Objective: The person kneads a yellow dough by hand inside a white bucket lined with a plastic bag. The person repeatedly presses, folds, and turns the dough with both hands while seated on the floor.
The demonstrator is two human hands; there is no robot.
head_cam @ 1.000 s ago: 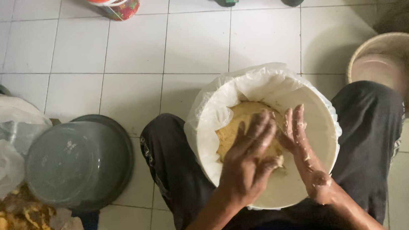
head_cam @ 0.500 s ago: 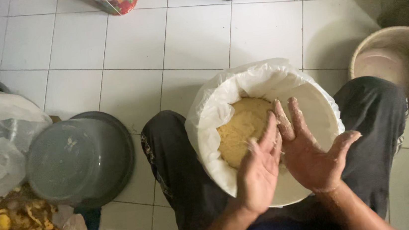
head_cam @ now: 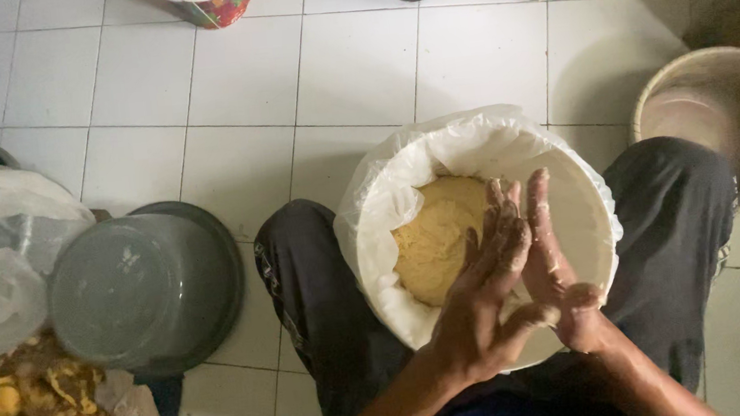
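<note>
Dough [head_cam: 435, 240] sits inside the bowl [head_cam: 583, 215] rim (lined), left hand [head_cam: 487, 301] and right hand [head_cam: 556, 262] pressed together above, grip released.

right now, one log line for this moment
left hand: pressed to right hand | over: yellow dough | in: white lined bucket | holding: nothing

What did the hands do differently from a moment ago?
Both hands came up out of the dough. The left hand and right hand now press palm to palm above the white bucket, holding nothing. The dough, bucket and grey basin stayed put.
</note>
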